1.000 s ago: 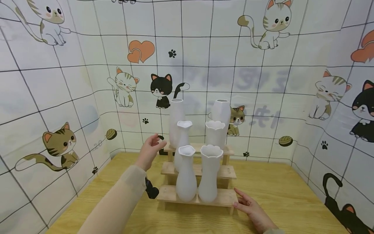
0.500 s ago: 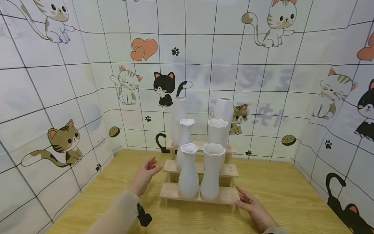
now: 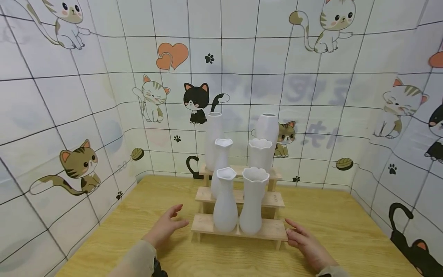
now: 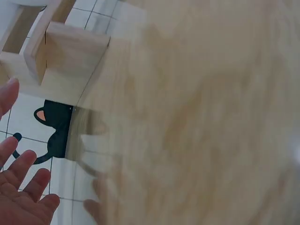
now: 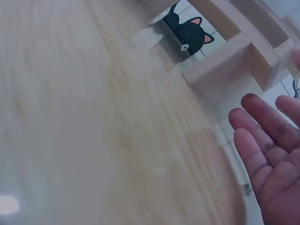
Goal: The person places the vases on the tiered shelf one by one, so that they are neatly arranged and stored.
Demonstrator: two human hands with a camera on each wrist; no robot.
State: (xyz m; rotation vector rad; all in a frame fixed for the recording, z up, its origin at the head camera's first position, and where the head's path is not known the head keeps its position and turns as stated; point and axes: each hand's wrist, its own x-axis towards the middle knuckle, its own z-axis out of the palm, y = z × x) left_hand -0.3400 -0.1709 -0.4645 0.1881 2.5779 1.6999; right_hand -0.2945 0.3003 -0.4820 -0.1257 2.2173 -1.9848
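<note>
A three-step wooden stand (image 3: 271, 231) bears several white vases in pairs. On the lowest step are a pinched-neck vase (image 3: 225, 207) and a scallop-rimmed vase (image 3: 251, 204). Behind them on the middle step come another narrow-necked vase (image 3: 223, 154) and a wavy-rimmed vase (image 3: 260, 152). Two taller vases, a slim one (image 3: 211, 138) and a faceted one (image 3: 267, 129), top the stand. My left hand (image 3: 165, 226), fingers relaxed, is just left of the bottom step, apart from it. My right hand (image 3: 308, 246) has its loosely extended fingers by the step's right end; contact there is unclear.
The stand rests on a wood-grain tabletop (image 3: 322, 215). White sheeting with a grid and cartoon cats (image 3: 235, 54) encloses the back and both sides. Each wrist view shows the stand's side from low down, beside the table surface.
My left hand has come down and toward me, from beside the tall back-left vase to beside the bottom step. My right hand stays near the stand's right end. The vases keep their places.
</note>
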